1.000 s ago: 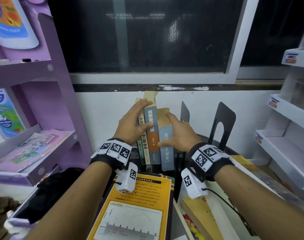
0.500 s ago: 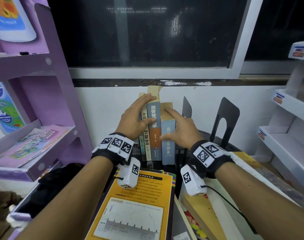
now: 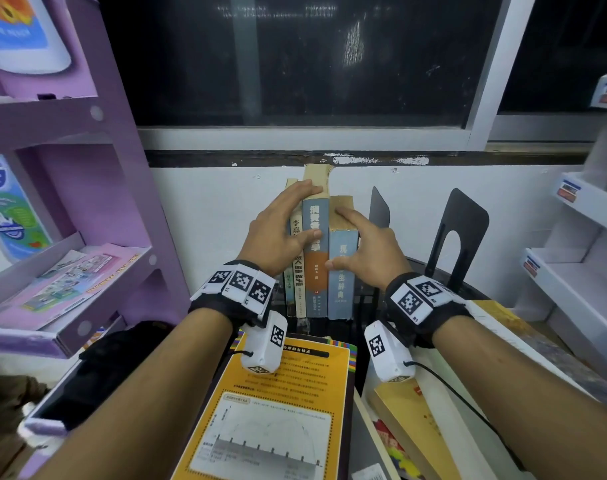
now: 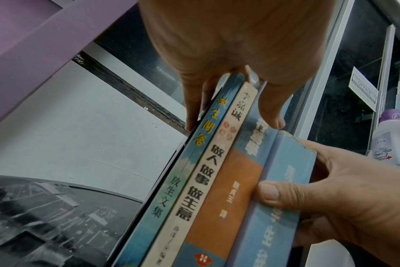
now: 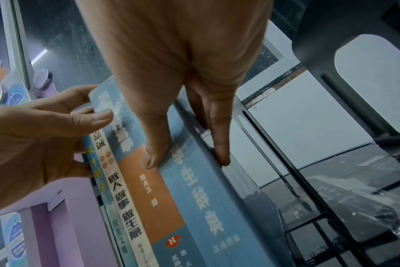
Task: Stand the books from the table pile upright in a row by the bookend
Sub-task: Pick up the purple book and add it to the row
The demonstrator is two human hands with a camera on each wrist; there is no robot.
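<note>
Both hands clamp the upright books (image 3: 321,258) between them: left hand (image 3: 278,233) grips the thin ones, right hand (image 3: 368,252) the thick one. Bookend (image 3: 378,209) stands just beyond the right grip. Next: press the row against it.

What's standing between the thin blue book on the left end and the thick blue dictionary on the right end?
Two upright books: a cream-spined book and a blue-and-orange book, clearest in the left wrist view.

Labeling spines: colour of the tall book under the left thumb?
Tall book: blue spine with a wide orange band; left hand grips it. Clearest in the left wrist view.
</note>
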